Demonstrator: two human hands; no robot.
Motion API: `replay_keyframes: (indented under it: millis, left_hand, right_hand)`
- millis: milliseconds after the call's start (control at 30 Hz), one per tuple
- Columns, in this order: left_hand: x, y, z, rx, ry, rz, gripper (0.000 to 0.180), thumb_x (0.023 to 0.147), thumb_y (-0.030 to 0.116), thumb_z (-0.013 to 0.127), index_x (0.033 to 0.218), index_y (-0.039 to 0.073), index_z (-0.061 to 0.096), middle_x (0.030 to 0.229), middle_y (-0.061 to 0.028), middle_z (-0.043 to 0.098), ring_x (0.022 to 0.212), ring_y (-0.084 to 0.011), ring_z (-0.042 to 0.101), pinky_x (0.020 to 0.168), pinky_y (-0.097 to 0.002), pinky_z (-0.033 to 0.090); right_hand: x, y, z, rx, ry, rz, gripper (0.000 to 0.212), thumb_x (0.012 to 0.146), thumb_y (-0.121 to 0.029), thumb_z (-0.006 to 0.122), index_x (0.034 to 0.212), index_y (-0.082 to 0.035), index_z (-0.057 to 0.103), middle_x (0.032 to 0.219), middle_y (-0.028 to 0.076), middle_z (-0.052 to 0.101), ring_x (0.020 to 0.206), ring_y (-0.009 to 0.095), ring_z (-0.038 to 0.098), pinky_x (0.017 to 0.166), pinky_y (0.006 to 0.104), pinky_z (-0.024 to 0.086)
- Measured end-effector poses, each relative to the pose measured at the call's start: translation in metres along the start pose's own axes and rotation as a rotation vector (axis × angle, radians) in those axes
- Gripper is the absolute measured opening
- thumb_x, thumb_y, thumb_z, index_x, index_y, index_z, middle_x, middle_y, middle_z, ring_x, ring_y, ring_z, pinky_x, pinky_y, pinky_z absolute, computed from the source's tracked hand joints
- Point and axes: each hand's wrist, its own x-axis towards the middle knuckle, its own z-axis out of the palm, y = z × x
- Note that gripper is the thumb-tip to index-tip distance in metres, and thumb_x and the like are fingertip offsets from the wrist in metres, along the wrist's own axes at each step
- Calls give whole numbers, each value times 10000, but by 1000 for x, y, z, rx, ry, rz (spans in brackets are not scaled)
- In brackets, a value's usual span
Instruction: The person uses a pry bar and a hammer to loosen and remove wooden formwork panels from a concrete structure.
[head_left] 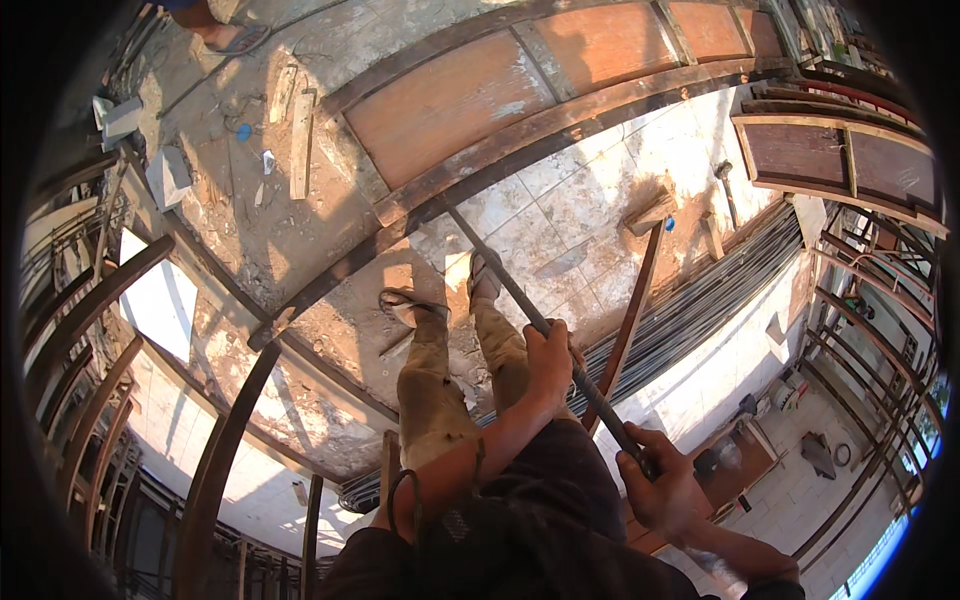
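Observation:
Both my hands are closed around a long dark metal pry bar (505, 277), which runs slantwise from beside my right side to beyond my feet. My left hand (548, 362) grips it around the middle, and my right hand (661, 487) holds it close to the near end. The bar's far tip meets the near edge of a wooden beam (480, 190), part of the frame of a large panelled wooden piece (455, 110) lying on the floor. How far the tip goes under the beam is hidden. My sandalled feet (412, 303) stand just short of the beam.
A bundle of long metal rods (700, 290) lies at right, with a wooden batten (632, 325) slanting across it. A hammer (730, 197) and wood offcuts (650, 215) are beyond. Curved wooden bars (225, 465) rise at left. Another person's foot (240, 40) shows far left.

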Motion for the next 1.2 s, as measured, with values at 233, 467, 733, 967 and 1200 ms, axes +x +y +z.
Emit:
replay_keyframes:
  millis: [233, 467, 733, 967, 1200]
  left_hand:
    - [-7, -15, -2, 155, 48, -17, 160, 959, 133, 515, 1007, 26, 406, 779, -77, 487, 485, -154, 503, 376, -314, 455]
    - [1, -50, -36, 452, -30, -40, 416, 985, 282, 567, 1156, -36, 362, 901, -189, 538, 630, -233, 621, 571, -402, 545]
    - [-32, 56, -35, 1198, -403, 1126, 818, 891, 553, 634, 1448, 11, 378, 1392, -233, 411, 1320, -384, 389, 1103, -473, 293]
    - [-56, 144, 19, 1312, -1114, 1019, 506, 852, 492, 664, 1160, 92, 623, 993, -119, 655, 873, -321, 649, 798, -432, 499]
    - [-54, 177, 29, 1142, -410, 1063, 463, 1002, 434, 529, 786, 25, 513, 637, -32, 501, 607, -125, 507, 559, -316, 431]
  right_hand:
    - [3, 56, 19, 27, 106, -230, 350, 905, -69, 699, 1240, 13, 634, 837, 115, 713, 688, 77, 616, 629, 261, 504]
    - [-10, 96, 42, 69, 130, -137, 330, 890, -59, 686, 1206, 29, 649, 784, 31, 636, 646, 48, 497, 577, 242, 418]
    - [0, -11, 8, 260, 13, -80, 364, 955, -115, 661, 1267, 59, 590, 824, 35, 646, 733, 45, 561, 647, 236, 460]
    - [9, -99, -37, -31, -165, -411, 548, 983, -385, 593, 1295, 63, 555, 807, 183, 706, 800, 259, 730, 725, 386, 578]
    - [61, -83, -25, 628, 104, -696, 638, 1043, -520, 413, 1366, 22, 510, 890, 176, 696, 770, 231, 693, 668, 348, 548]
